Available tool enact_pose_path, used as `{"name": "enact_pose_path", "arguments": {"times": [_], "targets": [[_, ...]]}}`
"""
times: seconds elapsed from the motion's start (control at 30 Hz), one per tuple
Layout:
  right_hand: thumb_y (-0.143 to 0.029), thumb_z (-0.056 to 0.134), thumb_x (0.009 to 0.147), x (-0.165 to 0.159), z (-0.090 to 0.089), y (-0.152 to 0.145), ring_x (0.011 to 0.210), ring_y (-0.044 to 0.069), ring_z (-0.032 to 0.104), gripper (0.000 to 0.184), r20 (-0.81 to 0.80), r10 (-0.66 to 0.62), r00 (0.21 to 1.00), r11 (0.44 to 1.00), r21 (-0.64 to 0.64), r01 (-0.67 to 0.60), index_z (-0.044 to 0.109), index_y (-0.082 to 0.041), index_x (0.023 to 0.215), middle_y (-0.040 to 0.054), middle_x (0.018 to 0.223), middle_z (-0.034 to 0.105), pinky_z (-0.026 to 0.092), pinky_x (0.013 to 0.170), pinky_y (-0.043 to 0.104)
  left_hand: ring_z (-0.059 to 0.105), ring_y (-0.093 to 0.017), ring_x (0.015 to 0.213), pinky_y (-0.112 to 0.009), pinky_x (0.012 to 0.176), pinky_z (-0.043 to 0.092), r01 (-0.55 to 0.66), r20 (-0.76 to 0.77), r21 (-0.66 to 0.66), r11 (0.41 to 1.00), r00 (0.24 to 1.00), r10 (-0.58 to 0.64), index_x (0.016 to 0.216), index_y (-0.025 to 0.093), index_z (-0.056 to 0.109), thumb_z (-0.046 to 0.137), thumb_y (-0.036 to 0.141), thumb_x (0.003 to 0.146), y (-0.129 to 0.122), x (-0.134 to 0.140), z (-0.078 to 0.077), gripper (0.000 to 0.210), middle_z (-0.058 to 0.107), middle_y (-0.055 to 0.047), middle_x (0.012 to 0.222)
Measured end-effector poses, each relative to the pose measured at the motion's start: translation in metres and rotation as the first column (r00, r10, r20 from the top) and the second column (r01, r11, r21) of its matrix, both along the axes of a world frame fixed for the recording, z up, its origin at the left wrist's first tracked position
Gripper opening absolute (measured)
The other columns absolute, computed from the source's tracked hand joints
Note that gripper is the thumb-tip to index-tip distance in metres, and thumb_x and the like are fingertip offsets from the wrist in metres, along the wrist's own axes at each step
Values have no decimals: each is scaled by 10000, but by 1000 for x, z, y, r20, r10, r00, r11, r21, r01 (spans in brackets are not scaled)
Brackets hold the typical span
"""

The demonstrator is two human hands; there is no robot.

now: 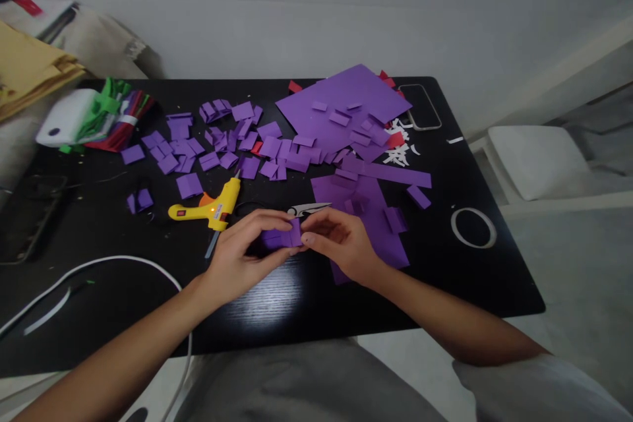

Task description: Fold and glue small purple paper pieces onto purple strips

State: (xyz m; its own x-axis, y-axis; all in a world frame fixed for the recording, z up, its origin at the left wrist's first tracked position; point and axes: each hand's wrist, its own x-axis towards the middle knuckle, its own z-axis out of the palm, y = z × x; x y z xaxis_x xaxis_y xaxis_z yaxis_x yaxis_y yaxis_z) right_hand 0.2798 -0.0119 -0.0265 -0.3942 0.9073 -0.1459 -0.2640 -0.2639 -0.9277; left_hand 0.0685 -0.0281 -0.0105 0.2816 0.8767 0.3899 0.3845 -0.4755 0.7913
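Between my two hands, just above the black table, is a small folded piece of purple paper (279, 237). My left hand (250, 244) grips it between thumb and fingers from the left. On its right edge, the thumb and fingertips of my right hand (341, 241) are closed. Scissors (309, 208) lie right behind my hands, partly covered by them. A yellow hot glue gun (217, 204) rests left of my left hand, its switch lit and a glue stick poking out. Purple paper sheets (386, 237) lie under and beside my right hand.
Many folded purple pieces (188, 145) are scattered along the back of the table (425, 303). A large purple sheet (346, 92), a phone (420, 107) and a tape ring (473, 228) are on the right. A white cable (123, 257) loops across the left front. Green and red bundles (111, 112) stand back left.
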Motion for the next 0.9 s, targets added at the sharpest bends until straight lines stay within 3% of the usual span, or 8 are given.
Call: {"name": "enact_pose_path", "arguments": {"times": [0.13, 0.3, 0.47, 0.67, 0.73, 0.8, 0.9], "targets": [[-363, 958, 714, 0, -2, 0, 763, 163, 740, 323, 15, 25, 1000, 1000, 5, -25, 723, -229, 890, -3, 836, 747, 655, 815, 341, 761, -216, 1042, -353, 938, 615, 30, -41, 48, 998, 999, -28, 1092, 205, 710, 802, 205, 898, 0, -2, -1, 215, 775, -99, 1142], [-361, 942, 735, 0, 0, -4, 823, 170, 746, 408, 64, -25, 998, 996, 87, 20, 647, -258, 997, 7, 935, 748, 649, 811, 334, 758, -234, 1069, -379, 940, 617, 51, -132, 103, 993, 991, -37, 1177, 217, 671, 760, 218, 931, 0, -5, -5, 261, 772, -108, 1162], [-319, 951, 718, -3, -5, -3, 781, 163, 748, 466, 76, -43, 996, 999, -3, 43, 626, -266, 1049, -14, 888, 761, 636, 796, 324, 738, -256, 1147, -417, 987, 601, 132, -316, 165, 978, 946, -74, 1385, 214, 564, 700, 215, 976, -1, -4, -9, 431, 758, -127, 1242], [-305, 966, 686, -3, -8, 1, 747, 155, 736, 419, 115, -52, 992, 998, -33, 57, 708, -244, 1010, -30, 805, 758, 618, 766, 301, 732, -276, 1175, -453, 1063, 556, 196, -390, 216, 956, 915, -99, 1414, 246, 586, 725, 216, 954, 1, -6, -4, 482, 767, -108, 1248], [-323, 959, 695, -2, -7, 3, 744, 162, 742, 421, 143, -76, 987, 996, -44, 83, 730, -239, 1037, -25, 798, 762, 621, 758, 308, 718, -307, 1195, -503, 1103, 525, 131, -371, 256, 958, 928, -28, 1389, 256, 610, 792, 281, 898, 4, -9, 2, 525, 759, -110, 1270], [-333, 957, 702, 0, -6, 6, 737, 168, 750, 430, 168, -107, 980, 992, -53, 118, 741, -237, 1061, -19, 796, 771, 624, 752, 316, 707, -322, 1185, -518, 1083, 528, -33, -300, 311, 950, 945, 131, 1319, 251, 645, 816, 291, 858, 7, -14, 7, 493, 752, -109, 1261], [-352, 957, 704, 2, -6, 8, 722, 179, 751, 417, 195, -165, 967, 985, -15, 171, 759, -233, 1052, -8, 788, 778, 633, 739, 334, 714, -277, 1073, -443, 977, 559, -286, -152, 321, 903, 925, 347, 1171, 244, 690, 756, 199, 879, 8, -20, 10, 303, 760, -67, 1132]]}}
